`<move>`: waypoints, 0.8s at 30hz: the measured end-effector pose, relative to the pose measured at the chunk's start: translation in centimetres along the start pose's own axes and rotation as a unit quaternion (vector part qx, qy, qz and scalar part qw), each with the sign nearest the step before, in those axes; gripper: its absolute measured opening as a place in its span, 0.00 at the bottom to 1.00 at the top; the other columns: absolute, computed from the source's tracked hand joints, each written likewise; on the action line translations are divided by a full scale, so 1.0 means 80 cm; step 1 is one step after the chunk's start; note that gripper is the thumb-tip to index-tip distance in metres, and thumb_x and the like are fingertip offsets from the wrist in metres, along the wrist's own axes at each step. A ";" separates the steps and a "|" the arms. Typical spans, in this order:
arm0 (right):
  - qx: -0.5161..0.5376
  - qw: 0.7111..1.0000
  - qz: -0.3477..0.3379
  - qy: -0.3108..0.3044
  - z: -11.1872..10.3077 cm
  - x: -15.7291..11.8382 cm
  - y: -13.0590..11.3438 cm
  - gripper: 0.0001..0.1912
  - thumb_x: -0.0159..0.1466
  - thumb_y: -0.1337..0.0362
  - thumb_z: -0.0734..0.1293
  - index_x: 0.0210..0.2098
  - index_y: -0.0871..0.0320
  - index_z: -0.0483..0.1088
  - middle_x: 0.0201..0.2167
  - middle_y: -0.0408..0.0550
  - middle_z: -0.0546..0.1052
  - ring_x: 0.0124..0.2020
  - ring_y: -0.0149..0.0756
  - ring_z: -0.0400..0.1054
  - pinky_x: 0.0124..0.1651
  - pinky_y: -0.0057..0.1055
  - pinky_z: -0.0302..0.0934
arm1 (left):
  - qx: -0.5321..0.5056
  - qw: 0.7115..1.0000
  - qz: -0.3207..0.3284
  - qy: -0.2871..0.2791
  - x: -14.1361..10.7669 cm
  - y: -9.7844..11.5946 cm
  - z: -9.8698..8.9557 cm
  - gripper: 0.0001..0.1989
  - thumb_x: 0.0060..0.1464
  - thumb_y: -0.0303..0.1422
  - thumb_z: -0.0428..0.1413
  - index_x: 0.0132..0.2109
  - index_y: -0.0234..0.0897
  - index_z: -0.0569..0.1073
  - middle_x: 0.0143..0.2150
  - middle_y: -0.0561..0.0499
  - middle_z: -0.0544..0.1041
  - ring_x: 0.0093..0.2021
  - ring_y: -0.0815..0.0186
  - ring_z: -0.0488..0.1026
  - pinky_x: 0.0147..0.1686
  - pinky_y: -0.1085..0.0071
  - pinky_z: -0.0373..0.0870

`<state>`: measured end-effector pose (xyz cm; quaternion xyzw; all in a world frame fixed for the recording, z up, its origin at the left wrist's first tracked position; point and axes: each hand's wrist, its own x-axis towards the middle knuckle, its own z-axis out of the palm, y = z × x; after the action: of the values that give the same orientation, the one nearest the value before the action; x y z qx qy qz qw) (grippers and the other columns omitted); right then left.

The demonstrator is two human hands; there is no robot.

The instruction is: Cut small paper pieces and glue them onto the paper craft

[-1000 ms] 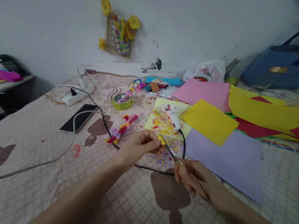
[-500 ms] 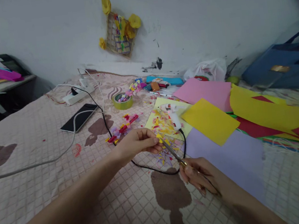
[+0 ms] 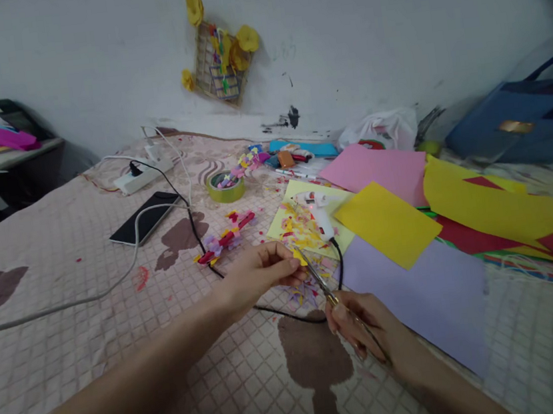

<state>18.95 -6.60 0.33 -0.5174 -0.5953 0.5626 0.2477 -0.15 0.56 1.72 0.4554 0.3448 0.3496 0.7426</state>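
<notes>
Between the thumb and fingers of my left hand (image 3: pixel 267 272) is a small yellow paper piece (image 3: pixel 299 256). My right hand (image 3: pixel 358 321) is wrapped round the handles of a pair of scissors (image 3: pixel 322 285), whose blades point up and left and meet the edge of the yellow piece. Beneath and just beyond the hands lie many paper scraps (image 3: pixel 303 293), yellow, pink and purple. A white glue gun (image 3: pixel 322 217) rests on a pale yellow sheet (image 3: pixel 343 238) among more scraps. Left of the hands lies a dark pink stick (image 3: pixel 225 243) decorated with small paper bits.
Yellow (image 3: pixel 387 223), pink and purple sheets (image 3: pixel 429 302) spread to the right. A tape roll (image 3: pixel 226 187) holds small paper pieces. A phone (image 3: pixel 145 218), a power strip (image 3: pixel 144 175) and loose cables lie left. A blue bag (image 3: pixel 517 117) stands at the back right.
My left hand has shifted slightly right, and the yellow piece is turned so more of it shows. The scissors and my right hand have moved a little left.
</notes>
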 end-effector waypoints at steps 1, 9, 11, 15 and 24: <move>0.001 1.000 -0.004 0.005 0.002 0.000 0.000 0.27 0.58 0.39 0.54 0.23 0.58 0.59 0.16 0.36 0.54 0.17 0.25 0.49 0.19 0.24 0.44 | -0.003 1.000 0.001 0.003 0.000 -0.002 0.001 0.10 0.47 0.33 0.60 0.30 0.31 0.68 0.29 0.51 0.77 0.30 0.72 0.73 0.34 0.74 0.68; -0.014 0.999 -0.021 0.023 0.006 0.000 -0.001 0.26 0.59 0.39 0.53 0.22 0.57 0.56 0.17 0.36 0.53 0.17 0.26 0.50 0.19 0.25 0.45 | -0.010 1.000 0.005 0.004 -0.001 -0.004 0.003 0.10 0.48 0.33 0.60 0.30 0.32 0.68 0.29 0.51 0.76 0.31 0.72 0.73 0.36 0.73 0.68; -0.027 0.999 -0.025 0.022 0.005 -0.001 0.000 0.26 0.60 0.40 0.53 0.22 0.57 0.56 0.17 0.36 0.53 0.17 0.26 0.50 0.19 0.25 0.44 | -0.008 1.000 0.003 0.001 -0.001 -0.005 0.003 0.10 0.48 0.33 0.60 0.31 0.32 0.68 0.29 0.51 0.76 0.31 0.72 0.73 0.36 0.73 0.68; -0.043 0.998 -0.024 0.032 0.005 -0.001 0.002 0.25 0.61 0.42 0.53 0.22 0.56 0.55 0.17 0.37 0.53 0.18 0.26 0.50 0.19 0.25 0.45 | -0.006 1.000 0.004 -0.004 0.000 -0.006 0.002 0.10 0.48 0.33 0.60 0.31 0.31 0.68 0.29 0.51 0.76 0.31 0.72 0.73 0.36 0.73 0.67; -0.080 0.995 -0.039 0.047 0.005 0.000 0.004 0.24 0.61 0.43 0.53 0.21 0.56 0.54 0.16 0.37 0.54 0.18 0.27 0.51 0.19 0.24 0.46 | -0.008 1.000 0.004 -0.002 0.000 -0.004 0.002 0.10 0.46 0.33 0.61 0.30 0.31 0.68 0.29 0.50 0.76 0.31 0.72 0.73 0.36 0.73 0.67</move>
<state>18.71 -6.82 -0.09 -0.5379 -0.6457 0.4783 0.2547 0.02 0.38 1.52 0.4516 0.3382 0.3547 0.7455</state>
